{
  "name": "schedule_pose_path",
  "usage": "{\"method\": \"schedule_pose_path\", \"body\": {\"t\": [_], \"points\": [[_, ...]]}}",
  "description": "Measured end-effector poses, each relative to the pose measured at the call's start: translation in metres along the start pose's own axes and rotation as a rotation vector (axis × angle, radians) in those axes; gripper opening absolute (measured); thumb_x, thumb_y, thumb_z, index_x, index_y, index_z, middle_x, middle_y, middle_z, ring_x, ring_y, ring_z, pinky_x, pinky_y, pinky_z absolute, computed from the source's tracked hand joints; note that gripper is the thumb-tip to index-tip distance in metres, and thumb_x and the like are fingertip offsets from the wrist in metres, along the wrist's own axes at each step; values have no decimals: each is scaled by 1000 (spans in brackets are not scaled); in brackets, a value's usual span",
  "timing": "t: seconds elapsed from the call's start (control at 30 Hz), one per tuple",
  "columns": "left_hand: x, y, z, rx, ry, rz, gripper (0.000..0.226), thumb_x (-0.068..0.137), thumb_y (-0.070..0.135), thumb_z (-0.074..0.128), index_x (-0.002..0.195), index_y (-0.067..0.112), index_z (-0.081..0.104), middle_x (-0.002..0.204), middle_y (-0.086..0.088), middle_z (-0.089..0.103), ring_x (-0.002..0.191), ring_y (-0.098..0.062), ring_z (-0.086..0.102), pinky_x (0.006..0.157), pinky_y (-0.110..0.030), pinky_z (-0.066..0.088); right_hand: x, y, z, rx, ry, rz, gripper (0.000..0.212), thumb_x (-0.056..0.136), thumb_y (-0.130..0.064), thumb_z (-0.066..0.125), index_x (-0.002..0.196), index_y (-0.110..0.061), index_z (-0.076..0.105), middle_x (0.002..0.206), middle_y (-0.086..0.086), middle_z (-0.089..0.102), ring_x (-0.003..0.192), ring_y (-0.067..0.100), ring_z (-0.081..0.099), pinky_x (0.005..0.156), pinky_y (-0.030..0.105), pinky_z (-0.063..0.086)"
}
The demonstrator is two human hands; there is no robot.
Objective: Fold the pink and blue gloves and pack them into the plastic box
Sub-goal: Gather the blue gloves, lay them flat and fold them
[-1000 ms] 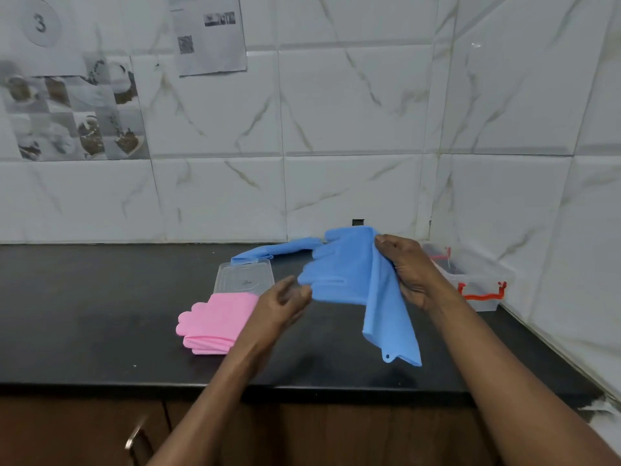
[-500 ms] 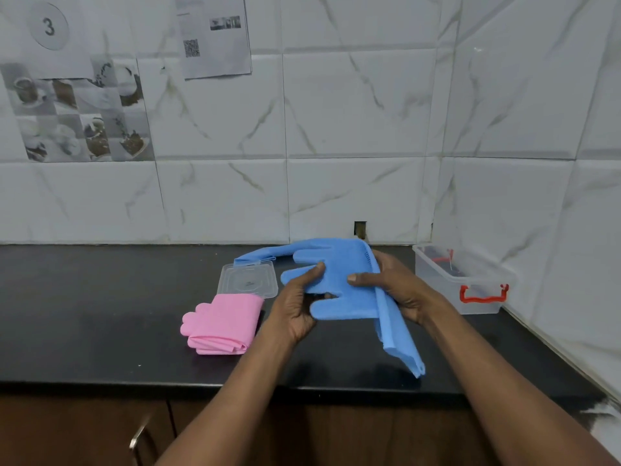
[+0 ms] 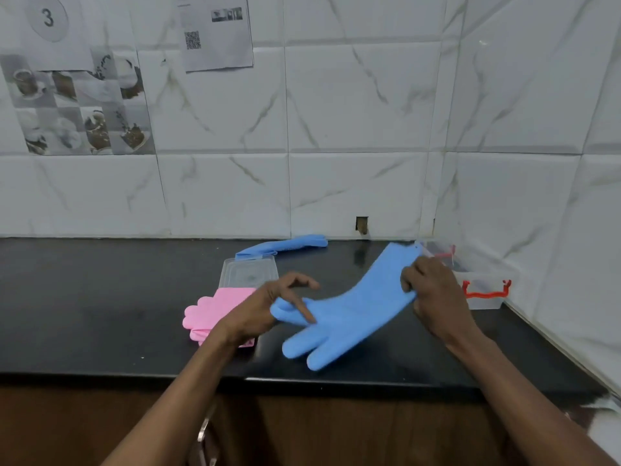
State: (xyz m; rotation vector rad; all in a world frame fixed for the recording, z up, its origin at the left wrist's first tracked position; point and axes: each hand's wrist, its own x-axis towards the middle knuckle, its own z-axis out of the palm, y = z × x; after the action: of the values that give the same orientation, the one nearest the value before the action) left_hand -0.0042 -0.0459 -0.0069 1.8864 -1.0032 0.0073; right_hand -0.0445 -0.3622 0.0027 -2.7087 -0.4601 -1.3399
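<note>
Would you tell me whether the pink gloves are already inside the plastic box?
No, the pink gloves lie folded on the black counter, well apart from the plastic box by the right wall.
</note>
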Motion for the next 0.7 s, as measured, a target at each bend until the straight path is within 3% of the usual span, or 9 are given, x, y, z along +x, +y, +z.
{"method": "schedule_pose_path", "body": {"t": [0.1,0.2,0.33,0.4,0.5,0.57,0.63,0.7], "points": [[-4,-15,10,283,-127,-128,25,85,1,67,88,20,81,127,1,53,118,-14,53,106,-35,43,-31,9,12,-86,-484,-92,31,70,6,57,76,-23,49,84,-4,51,77,15,44,64,30,39],[2,-15,10,183,-18,-199,32,81,-6,68,80,23,81,113,0,60,104,-22,60,95,-33,50,-49,17,11,-48,-527,-25,28,84,-5,53,91,-32,53,102,-8,53,92,11,46,77,26,44],[4,-17,9,272,-88,-248,26,78,3,76,91,24,80,122,11,56,108,-7,58,94,-20,48,-54,23,2,46,-567,143,22,91,-9,55,99,-30,58,111,-6,59,98,10,51,87,23,43],[3,-14,11,180,-16,-242,24,80,-1,72,90,19,81,121,10,64,112,-8,60,95,-21,48,-54,24,-6,218,-526,278,17,92,-11,59,97,-27,61,108,-4,63,95,9,55,85,21,43],[3,-6,8,-86,189,-170,32,81,-15,56,91,5,79,100,-8,77,100,-17,70,87,-31,56,-43,30,-20,536,-219,422,17,88,-13,65,89,-30,65,95,-14,66,87,-1,57,73,19,44],[6,-3,5,-231,340,-151,18,81,-3,59,92,-1,74,90,-16,73,87,-25,68,76,-40,55,-24,37,-28,683,-33,513,13,84,-18,71,88,-29,67,87,-14,68,78,-3,61,63,20,48],[12,-1,3,-414,423,-173,23,80,12,68,96,-5,66,89,-22,65,86,-30,65,74,-49,54,-6,43,-29,861,69,630,15,79,-16,77,87,-24,68,84,-10,70,68,-1,64,56,19,52],[15,1,7,-506,484,-303,17,79,14,72,90,3,67,86,-20,66,86,-31,68,69,-43,57,5,48,-21,943,71,734,20,77,-9,78,89,-20,68,87,-2,68,70,8,66,57,23,53]]}}
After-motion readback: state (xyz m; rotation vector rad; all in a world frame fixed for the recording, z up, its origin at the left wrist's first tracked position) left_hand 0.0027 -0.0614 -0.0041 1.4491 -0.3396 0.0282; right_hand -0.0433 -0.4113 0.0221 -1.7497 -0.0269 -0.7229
